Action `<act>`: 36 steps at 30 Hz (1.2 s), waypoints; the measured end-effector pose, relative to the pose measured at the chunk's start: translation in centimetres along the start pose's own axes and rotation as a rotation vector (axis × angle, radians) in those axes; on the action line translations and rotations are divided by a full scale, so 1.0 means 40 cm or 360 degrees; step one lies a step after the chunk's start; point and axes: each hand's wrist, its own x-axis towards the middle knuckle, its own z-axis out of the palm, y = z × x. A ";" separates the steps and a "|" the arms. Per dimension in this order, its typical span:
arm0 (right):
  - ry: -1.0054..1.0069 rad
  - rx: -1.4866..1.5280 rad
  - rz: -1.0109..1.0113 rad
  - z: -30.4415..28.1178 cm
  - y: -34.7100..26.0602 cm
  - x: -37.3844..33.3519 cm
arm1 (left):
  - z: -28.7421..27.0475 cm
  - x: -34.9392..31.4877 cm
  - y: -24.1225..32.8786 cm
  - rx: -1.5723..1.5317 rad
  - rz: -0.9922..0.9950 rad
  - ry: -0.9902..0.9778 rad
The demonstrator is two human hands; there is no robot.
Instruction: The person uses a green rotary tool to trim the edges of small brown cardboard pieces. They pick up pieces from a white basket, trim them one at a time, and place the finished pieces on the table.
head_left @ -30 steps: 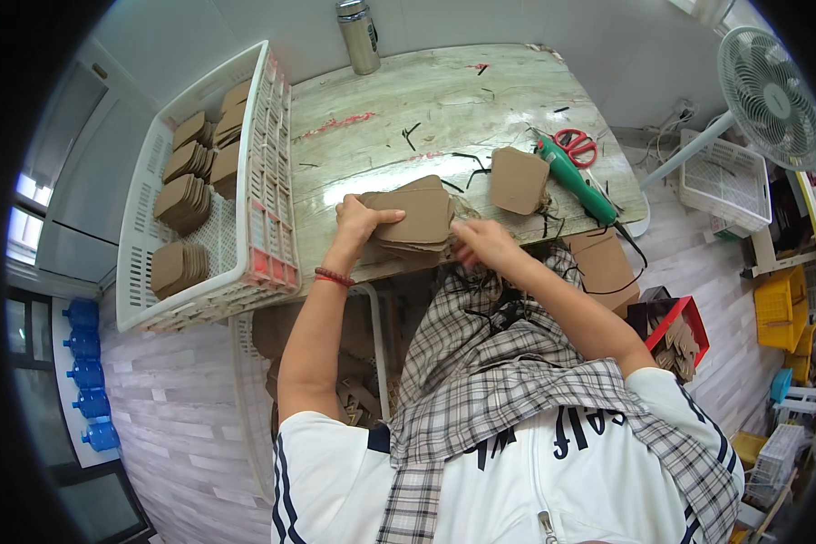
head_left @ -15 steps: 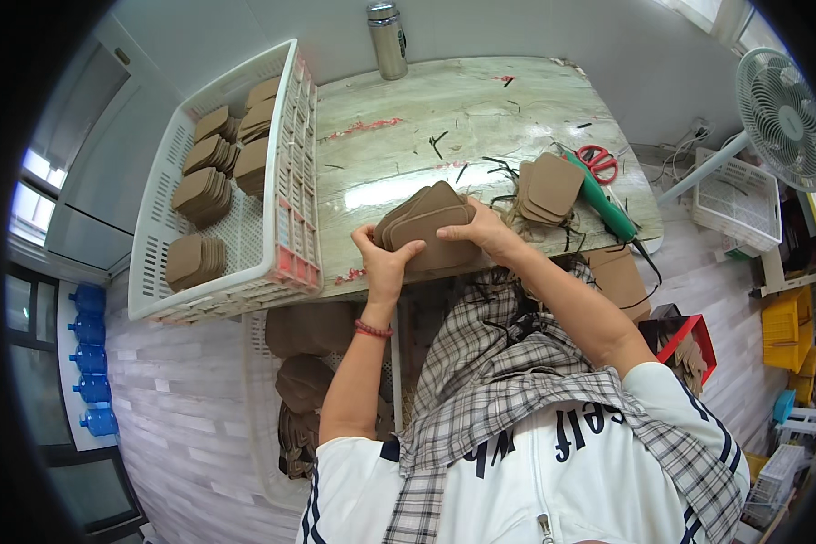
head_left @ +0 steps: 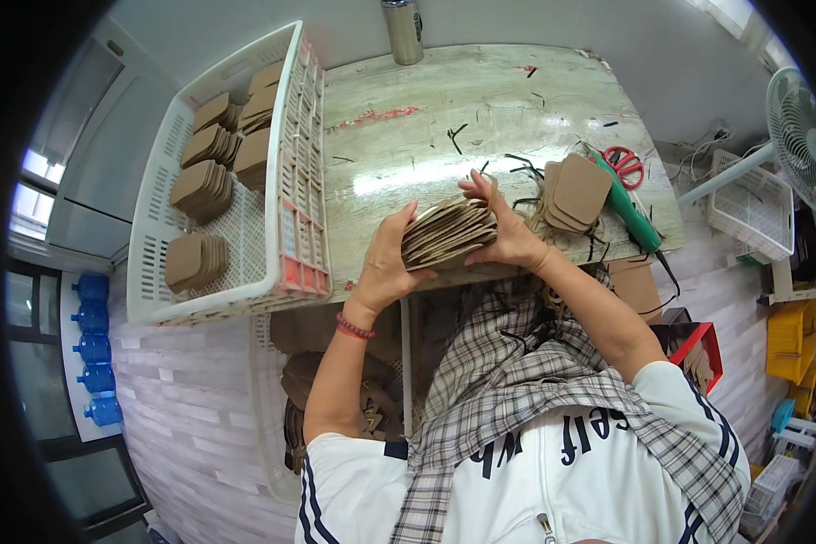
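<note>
Between my two hands is a thick stack of brown rounded-square pieces (head_left: 451, 234), turned so that their edges face up. My left hand (head_left: 388, 257) clasps its left end, and my right hand (head_left: 511, 234) closes round the right end, fingertips up. The stack is held over the table's near edge. Just right of my right hand lies a smaller pile of similar brown pieces (head_left: 575, 192). A green-handled tool (head_left: 637, 218) with a black cord and red-handled scissors (head_left: 624, 168) lie beyond that pile.
At the left, a white plastic crate (head_left: 290, 181) holds several stacks of brown pieces. A steel flask (head_left: 403, 32) stands at the back of the marbled table (head_left: 381, 136), which has black scraps scattered on it. Below the table sits another crate of brown pieces (head_left: 344, 385). A fan (head_left: 802, 136) stands at right.
The stack has turned from flat faces showing to edges up. My hands have shifted from the front face to its two ends. The whole view has moved slightly.
</note>
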 end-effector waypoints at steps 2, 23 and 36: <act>-0.0082 -0.0160 0.0054 0.007 -0.011 0.005 | -0.002 0.005 0.003 -0.0145 -0.0170 -0.0001; 0.1009 0.0399 0.0985 -0.201 0.023 0.111 | 0.076 0.135 0.035 0.0854 -0.0438 -0.0006; 0.1105 -0.0448 0.0256 0.008 -0.040 0.088 | 0.099 0.135 0.064 0.1034 -0.0490 -0.0192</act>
